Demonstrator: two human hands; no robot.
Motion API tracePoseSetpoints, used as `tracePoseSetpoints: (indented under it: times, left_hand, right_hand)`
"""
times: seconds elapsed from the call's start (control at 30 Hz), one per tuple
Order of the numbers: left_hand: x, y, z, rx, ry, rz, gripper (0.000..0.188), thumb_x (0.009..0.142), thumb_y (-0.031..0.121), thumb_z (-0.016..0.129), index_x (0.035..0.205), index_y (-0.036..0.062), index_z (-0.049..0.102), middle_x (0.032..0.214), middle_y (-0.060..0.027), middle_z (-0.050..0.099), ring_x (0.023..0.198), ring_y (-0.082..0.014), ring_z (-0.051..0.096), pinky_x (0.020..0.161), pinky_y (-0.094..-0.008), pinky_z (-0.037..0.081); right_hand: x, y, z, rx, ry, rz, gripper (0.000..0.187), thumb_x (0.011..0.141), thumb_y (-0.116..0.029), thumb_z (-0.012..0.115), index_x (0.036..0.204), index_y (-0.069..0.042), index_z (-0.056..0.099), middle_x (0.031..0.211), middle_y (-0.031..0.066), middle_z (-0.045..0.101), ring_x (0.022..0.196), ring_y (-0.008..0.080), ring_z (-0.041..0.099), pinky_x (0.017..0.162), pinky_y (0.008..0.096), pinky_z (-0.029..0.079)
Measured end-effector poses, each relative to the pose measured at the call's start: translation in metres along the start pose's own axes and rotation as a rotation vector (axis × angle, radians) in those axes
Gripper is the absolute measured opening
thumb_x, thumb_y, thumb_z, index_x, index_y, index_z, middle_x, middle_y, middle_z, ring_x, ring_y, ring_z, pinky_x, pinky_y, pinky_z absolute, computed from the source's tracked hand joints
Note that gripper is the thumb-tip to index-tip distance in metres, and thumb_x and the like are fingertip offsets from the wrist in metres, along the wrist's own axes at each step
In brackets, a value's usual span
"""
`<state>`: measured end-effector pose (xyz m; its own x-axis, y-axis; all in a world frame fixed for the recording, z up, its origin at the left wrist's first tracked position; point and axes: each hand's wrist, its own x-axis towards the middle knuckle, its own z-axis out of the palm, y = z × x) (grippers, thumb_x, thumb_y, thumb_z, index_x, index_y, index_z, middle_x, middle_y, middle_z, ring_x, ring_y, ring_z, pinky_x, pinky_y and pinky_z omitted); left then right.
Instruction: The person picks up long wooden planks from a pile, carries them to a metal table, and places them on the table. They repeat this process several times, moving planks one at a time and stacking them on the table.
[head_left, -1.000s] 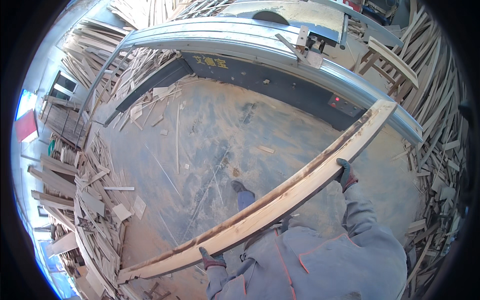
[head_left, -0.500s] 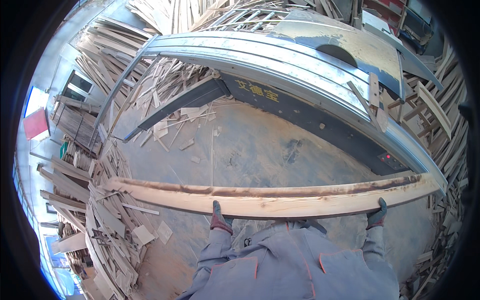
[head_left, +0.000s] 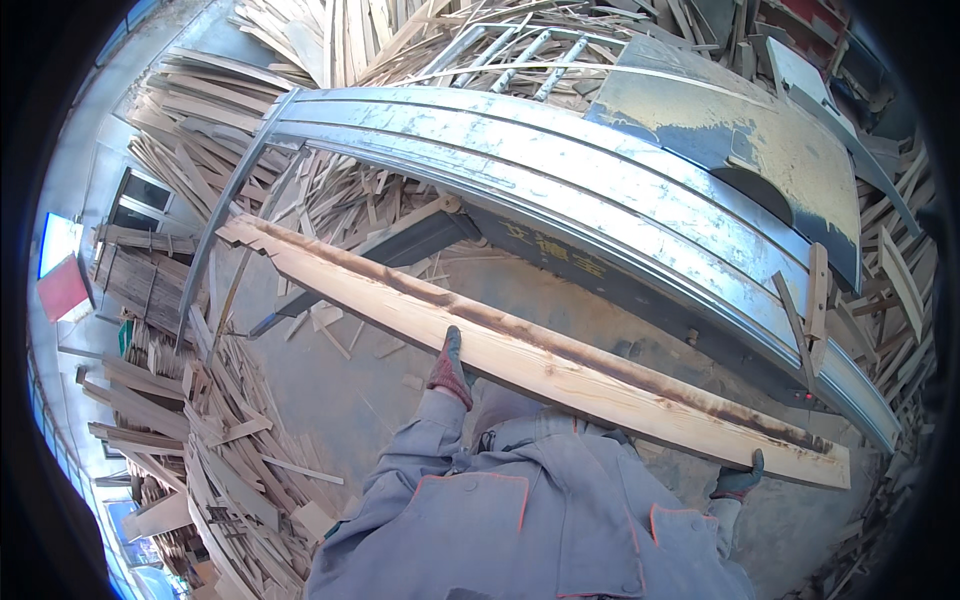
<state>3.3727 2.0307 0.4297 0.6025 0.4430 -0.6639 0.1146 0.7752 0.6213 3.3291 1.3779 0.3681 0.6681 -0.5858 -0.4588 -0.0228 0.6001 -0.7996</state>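
Observation:
A long pale wooden board with a dark, bark-like strip along its far edge crosses in front of my body. It slants from the far left down to the near right, and its left end is jagged. My left hand, in a grey and red glove, is closed on the board's near edge around mid-length, thumb on top. Close to the right end, my gloved right hand grips the same edge, thumb up. The fingers of both hands are hidden beneath the board.
Beyond the board stands a saw machine with a long metal sliding table and a dusty yellowish top. A dark support arm juts out below it. Scrap wood piles lie at left, with more heaped behind and at right.
The board has swung from nearly level to a slant: its left end went up and away, its right end came down nearer. Both hands kept their grip and moved with it.

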Motion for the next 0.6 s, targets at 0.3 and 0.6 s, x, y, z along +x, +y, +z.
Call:
tracePoseSetpoints:
  times: [0.3,0.6]
  left_hand:
    - [0.23,0.192,0.075,0.123,-0.185,-0.049,0.07,0.097,0.047,0.072,0.15,0.0083,0.047,0.146,-0.0156,0.056,0.132,-0.0346,0.057,0.107,-0.0538,0.053]
    - [0.458,0.37,0.111,0.352,-0.21,-0.155,0.076,0.096,0.053,0.071,0.151,0.0056,0.046,0.144,-0.0192,0.057,0.131,-0.0374,0.057,0.108,-0.0588,0.052]
  right_hand:
    - [-0.058,0.106,0.215,0.146,0.119,-0.089,0.056,0.086,-0.033,0.075,0.132,-0.005,0.062,0.123,0.0124,0.067,0.115,0.0286,0.064,0.098,0.0432,0.054]
    - [-0.137,0.209,0.422,0.222,0.225,-0.071,0.056,0.081,-0.035,0.078,0.125,-0.005,0.062,0.111,0.0107,0.067,0.101,0.027,0.068,0.088,0.0422,0.06]
